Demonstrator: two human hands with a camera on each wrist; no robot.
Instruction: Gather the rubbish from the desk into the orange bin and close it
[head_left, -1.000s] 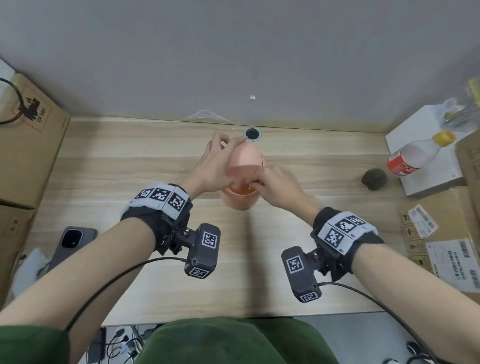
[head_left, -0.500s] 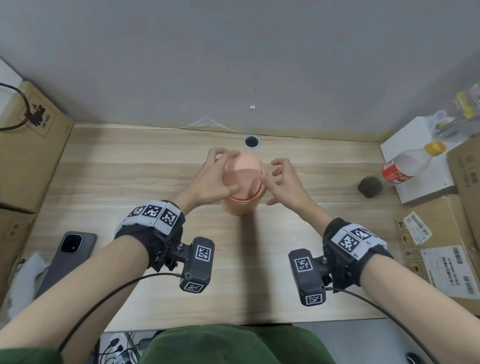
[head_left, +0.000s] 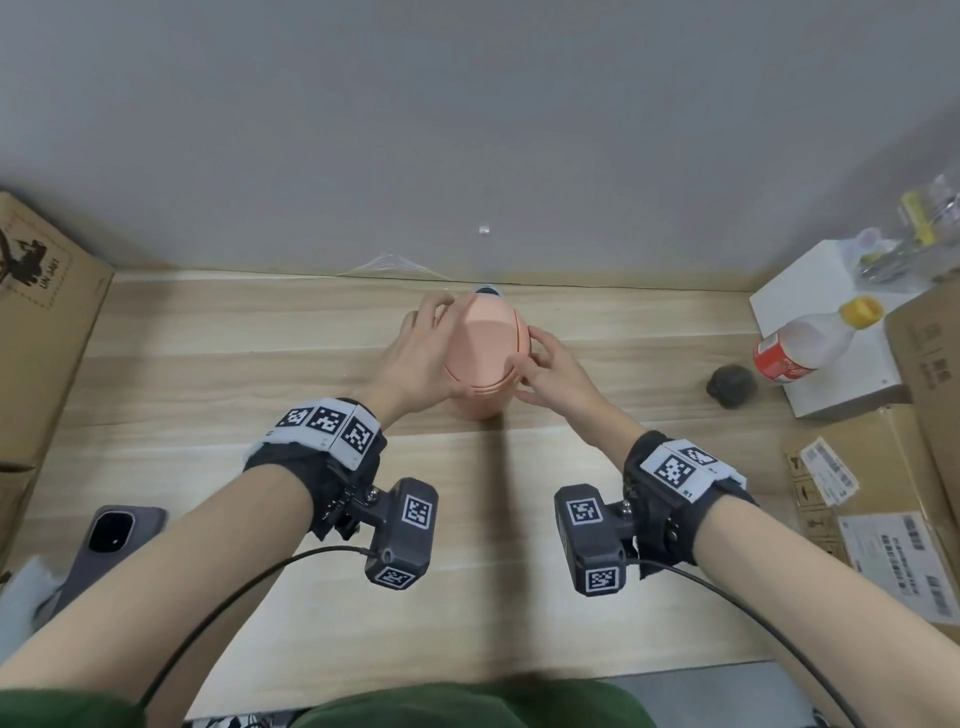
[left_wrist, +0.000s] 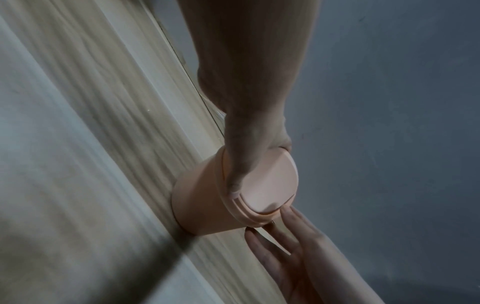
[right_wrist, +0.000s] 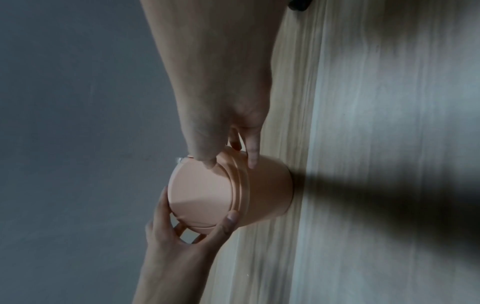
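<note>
The orange bin (head_left: 480, 364) stands upright at the middle of the wooden desk (head_left: 260, 364), its swing lid (right_wrist: 202, 191) lying flat in the rim. My left hand (head_left: 423, 356) wraps the bin's left side, fingers curled over the far edge of the lid and thumb (right_wrist: 230, 219) on the near rim. My right hand (head_left: 545, 366) holds the right side of the rim, thumb (right_wrist: 207, 162) on the top ring and fingertips (left_wrist: 280, 224) against the wall below it. What is inside the bin is hidden.
A dark round lump (head_left: 730, 385) lies on the desk right of the bin. A yellow-capped bottle (head_left: 810, 343) rests on a white box (head_left: 841, 395). Cardboard boxes (head_left: 41, 332) flank both sides. A phone (head_left: 117, 540) and white tissue (head_left: 26, 597) lie front left.
The lid was tilted open a second ago and now lies flat. My right hand came off the bin for a moment and is back on its right rim; the left stayed on it.
</note>
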